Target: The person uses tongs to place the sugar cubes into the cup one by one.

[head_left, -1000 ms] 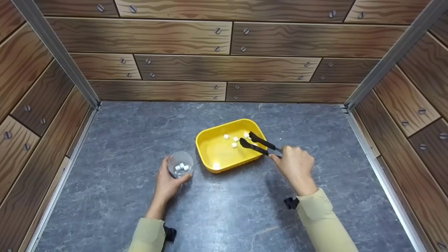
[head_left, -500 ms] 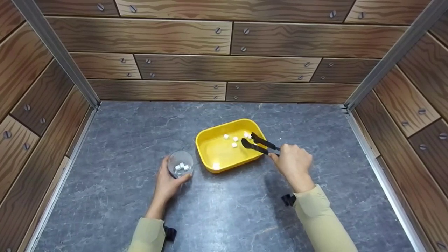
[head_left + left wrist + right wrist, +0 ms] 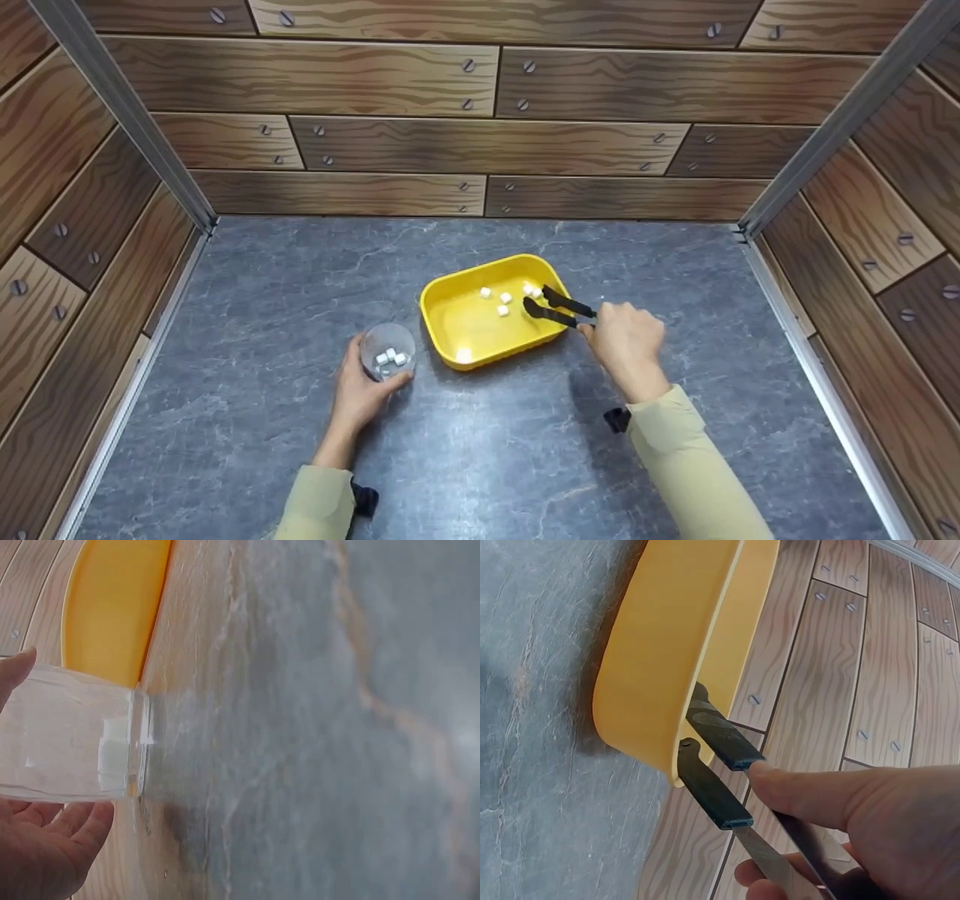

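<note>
Now, head view: grips a clear cup [image 3: 388, 337] in the left hand [image 3: 361, 395], thumb round the near side, fingers round the left. Probably steadied this way to stay upright on the tabletop [image 3: 457, 465], with a few small blocks [image 3: 391, 354] at its bottom. Set just beside a yellow tub [image 3: 476, 341], apparently for easy reach from either side. Holds black tongs [image 3: 553, 316] in the right hand [image 3: 628, 346], knuckles up, forearm slanting in from lower right. Angled over the tub's right wall, likely to clear the rim; tips apart, just beside two of the white cubes [image 3: 503, 310] scattered inside, nothing seen between them.

Left wrist view: cradles the cup between thumb and fingers, spread to its width, base low by the tabletop. Cannot tell how many fingertips touch.

Right wrist view: lays thumb against one tong arm, fingers curled by the other; seemingly a light hold, to let the tips spread. Partly hidden at the ends by the tub's wall.
</note>
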The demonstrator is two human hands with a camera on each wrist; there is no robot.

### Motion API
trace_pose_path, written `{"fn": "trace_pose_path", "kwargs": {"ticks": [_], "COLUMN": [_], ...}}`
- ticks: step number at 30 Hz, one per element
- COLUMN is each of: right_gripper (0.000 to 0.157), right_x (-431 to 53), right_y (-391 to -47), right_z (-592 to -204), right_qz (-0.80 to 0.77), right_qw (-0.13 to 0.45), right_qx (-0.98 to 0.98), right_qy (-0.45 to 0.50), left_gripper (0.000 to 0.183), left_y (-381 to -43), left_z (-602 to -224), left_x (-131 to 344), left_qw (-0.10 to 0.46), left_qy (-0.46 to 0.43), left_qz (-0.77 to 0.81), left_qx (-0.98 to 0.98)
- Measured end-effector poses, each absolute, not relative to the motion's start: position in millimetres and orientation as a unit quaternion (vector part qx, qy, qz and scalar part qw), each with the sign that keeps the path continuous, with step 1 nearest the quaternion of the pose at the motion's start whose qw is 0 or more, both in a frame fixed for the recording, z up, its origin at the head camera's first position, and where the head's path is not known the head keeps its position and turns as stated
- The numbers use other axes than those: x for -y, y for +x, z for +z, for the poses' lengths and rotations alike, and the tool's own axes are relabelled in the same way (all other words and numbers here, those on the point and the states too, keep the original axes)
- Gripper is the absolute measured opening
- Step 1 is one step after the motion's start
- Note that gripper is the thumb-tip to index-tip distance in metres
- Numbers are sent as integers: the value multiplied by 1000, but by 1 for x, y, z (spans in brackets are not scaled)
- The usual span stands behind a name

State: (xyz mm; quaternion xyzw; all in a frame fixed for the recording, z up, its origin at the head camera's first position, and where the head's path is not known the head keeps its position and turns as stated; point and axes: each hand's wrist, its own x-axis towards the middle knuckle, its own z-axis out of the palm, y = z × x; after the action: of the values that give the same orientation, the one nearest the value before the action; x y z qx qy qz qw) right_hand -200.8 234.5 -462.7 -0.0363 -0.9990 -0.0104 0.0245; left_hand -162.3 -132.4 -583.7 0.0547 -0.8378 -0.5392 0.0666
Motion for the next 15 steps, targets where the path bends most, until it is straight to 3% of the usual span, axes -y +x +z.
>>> {"fn": "trace_pose_path", "kwargs": {"ticks": [15], "right_gripper": [42], "right_x": [-215], "right_y": [-209], "right_z": [-450], "right_qz": [-57], "right_qw": [-9], "right_qx": [998], "right_qy": [-14], "left_gripper": [96], "left_y": [-163], "left_z": [-585], "left_x": [133], "left_qw": [75], "left_qy": [52], "left_qz": [-541], "left_qx": [836]}}
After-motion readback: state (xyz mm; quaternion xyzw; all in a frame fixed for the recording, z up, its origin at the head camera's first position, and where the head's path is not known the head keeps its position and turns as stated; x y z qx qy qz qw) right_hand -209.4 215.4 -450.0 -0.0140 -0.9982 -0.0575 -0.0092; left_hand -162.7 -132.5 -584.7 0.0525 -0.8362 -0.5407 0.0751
